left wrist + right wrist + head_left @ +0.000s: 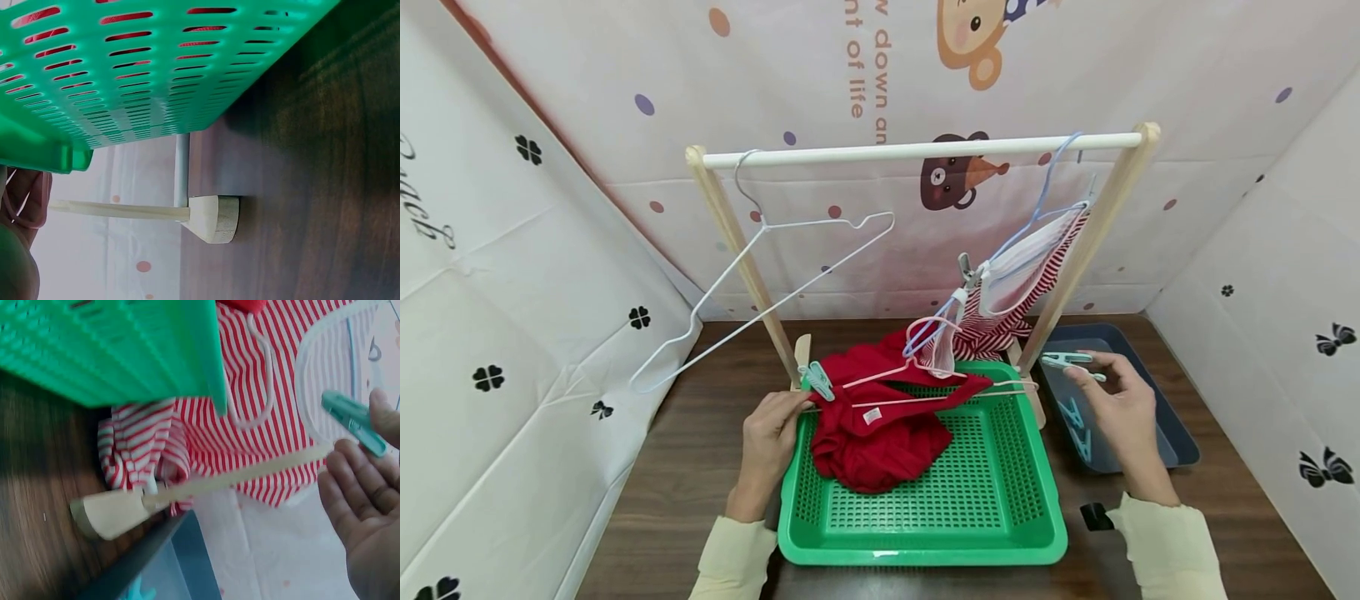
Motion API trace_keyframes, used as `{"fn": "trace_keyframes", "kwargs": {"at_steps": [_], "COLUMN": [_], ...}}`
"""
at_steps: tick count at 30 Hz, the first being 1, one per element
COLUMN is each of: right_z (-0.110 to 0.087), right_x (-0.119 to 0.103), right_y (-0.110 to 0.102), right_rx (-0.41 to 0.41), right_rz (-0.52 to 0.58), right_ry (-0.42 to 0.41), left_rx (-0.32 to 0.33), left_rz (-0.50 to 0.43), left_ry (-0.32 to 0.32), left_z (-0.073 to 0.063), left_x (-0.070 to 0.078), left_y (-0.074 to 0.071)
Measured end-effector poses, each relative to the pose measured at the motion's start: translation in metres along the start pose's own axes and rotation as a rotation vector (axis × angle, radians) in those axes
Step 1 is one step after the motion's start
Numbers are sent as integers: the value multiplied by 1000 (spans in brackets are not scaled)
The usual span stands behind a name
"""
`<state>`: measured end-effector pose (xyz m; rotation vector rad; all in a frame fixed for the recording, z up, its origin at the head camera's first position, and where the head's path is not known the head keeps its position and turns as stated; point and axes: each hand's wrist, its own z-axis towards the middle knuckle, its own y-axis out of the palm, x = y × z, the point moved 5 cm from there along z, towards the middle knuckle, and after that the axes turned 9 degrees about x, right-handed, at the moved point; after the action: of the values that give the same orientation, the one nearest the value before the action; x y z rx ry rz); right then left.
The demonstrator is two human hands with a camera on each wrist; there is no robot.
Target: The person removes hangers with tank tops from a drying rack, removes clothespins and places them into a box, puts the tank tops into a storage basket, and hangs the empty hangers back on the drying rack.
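My left hand (769,437) grips the left end of a pink hanger (895,404) at the rim of a green basket (925,557). A red garment (880,454) hangs on that hanger and bunches down into the basket. One teal clothespin (821,380) sits on the garment beside my left fingers. In the left wrist view the hanger's pink end loop (42,206) shows against the hand. Between thumb and fingers my right hand (1122,408) pinches another teal clothespin (1070,361), above a dark tray (1183,454). The right wrist view shows this clothespin (353,422) too.
A wooden rack with a white rod (865,153) stands behind the basket. On it hang a bare white hanger (797,287) at left and a blue hanger (1037,208) with a striped red-and-white cloth (1030,292) at right. Blue clothespins (1078,433) lie in the tray.
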<state>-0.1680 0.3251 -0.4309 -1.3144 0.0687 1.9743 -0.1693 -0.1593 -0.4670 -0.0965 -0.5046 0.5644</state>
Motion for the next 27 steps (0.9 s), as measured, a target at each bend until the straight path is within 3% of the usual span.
{"fn": "trace_keyframes", "kwargs": {"at_steps": [4,11,17,27], "right_z": [4,5,2,0], "right_x": [10,31,43,58], "right_y": [-10,-17,-19,-25], "right_rx": [35,-29,-48,-153], "right_rz": [-134,-282,-351,-457], "right_ry": [85,195,208,217], "left_rx": [5,10,4,0], "left_rz": [4,5,5,-8], "left_ry": [1,-5,-15,-16], "left_z": [0,0,0,0], "left_x": [0,0,0,-1], "left_y": [0,0,0,0]}}
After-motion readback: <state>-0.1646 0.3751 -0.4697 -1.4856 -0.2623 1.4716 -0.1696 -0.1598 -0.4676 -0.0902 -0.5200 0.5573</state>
